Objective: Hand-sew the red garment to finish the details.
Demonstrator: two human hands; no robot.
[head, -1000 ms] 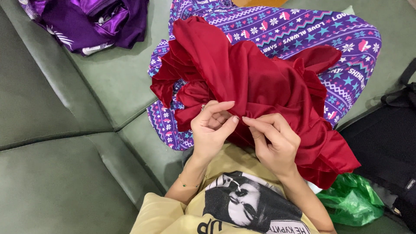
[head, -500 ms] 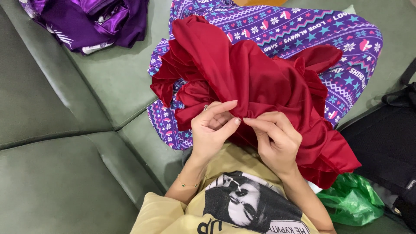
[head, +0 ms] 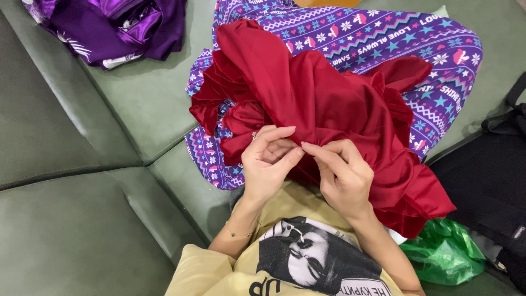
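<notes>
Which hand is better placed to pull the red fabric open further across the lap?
Probably the right hand: it pinches the red fabric beside its larger bulk. The left hand pinches the same fold.

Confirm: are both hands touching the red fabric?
Touching. Head view shows left hand and right hand pinching a fold of the red fabric between fingertips.

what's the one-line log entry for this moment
left hand: pinching red cloth | right hand: pinching same cloth | fingertips meet | under cloth: purple patterned blanket | surface: green sofa
</notes>
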